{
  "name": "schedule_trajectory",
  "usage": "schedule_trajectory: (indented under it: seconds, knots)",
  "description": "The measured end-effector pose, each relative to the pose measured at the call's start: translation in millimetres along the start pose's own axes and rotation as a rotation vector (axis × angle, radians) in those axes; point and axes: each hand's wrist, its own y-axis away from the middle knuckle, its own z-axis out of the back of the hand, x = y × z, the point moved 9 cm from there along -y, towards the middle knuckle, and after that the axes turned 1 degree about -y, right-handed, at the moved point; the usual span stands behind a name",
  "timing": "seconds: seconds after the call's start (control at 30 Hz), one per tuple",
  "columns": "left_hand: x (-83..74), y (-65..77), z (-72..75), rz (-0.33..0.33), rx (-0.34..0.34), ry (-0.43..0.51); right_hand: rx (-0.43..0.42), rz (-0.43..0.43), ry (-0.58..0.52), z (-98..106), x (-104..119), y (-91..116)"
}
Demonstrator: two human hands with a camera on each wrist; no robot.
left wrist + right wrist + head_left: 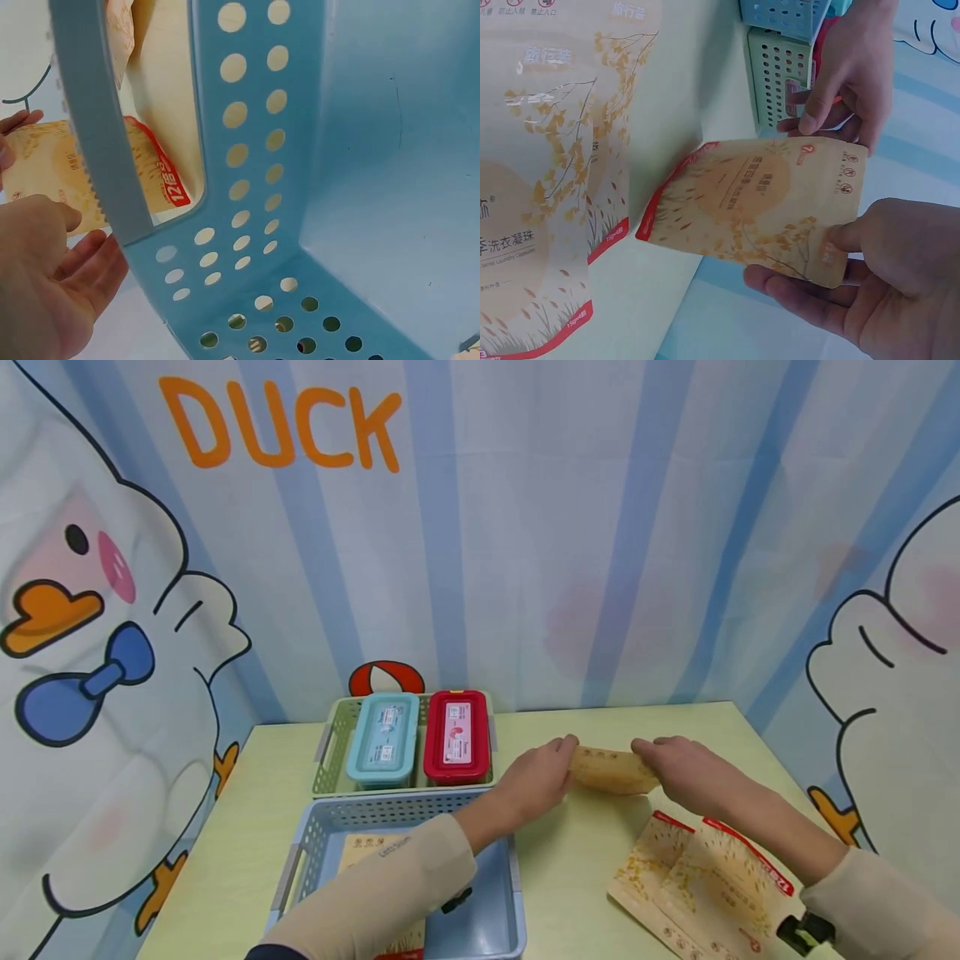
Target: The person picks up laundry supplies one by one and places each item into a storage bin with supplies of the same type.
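Right of the blue basket (491, 902), the pouch (613, 772) is held above the table (562, 860). Its long axis slopes down from the hands, red end (652, 211) pointing tableward. The left hand (534, 781), nearer the basket, and the right hand (693, 774), farther, each pinch one upper corner.

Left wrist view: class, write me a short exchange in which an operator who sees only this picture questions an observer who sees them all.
Operator: Through the holes of the blue basket I glimpse green. What stands behind it?
Observer: A green basket, holding a teal-lidded box and a red-lidded box.
Operator: Besides the held packet, how many packets lie directly on the table?
Observer: Two overlapping packets show there in the head view.
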Motion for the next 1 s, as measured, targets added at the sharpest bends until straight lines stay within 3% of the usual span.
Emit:
schedule_trajectory:
  seconds: [0.33,0.67,0.8,1.0]
  knots:
    - [5.4,2.3,3.9,0.061,0.001,0.25,-0.163,0.017,-0.028,12,-2,3]
    - [11.4,4.7,25.9,0.032,-0.096,0.331,-0.399,0.006,-0.046,35,-2,5]
    - [14.8,6.1,37.0,0.05,-0.138,0.372,-0.483,-0.027,-0.106,46,-4,7]
    - [19.3,11.8,56.5,0.044,-0.237,0.422,-0.575,-0.069,-0.307,58,-11,11]
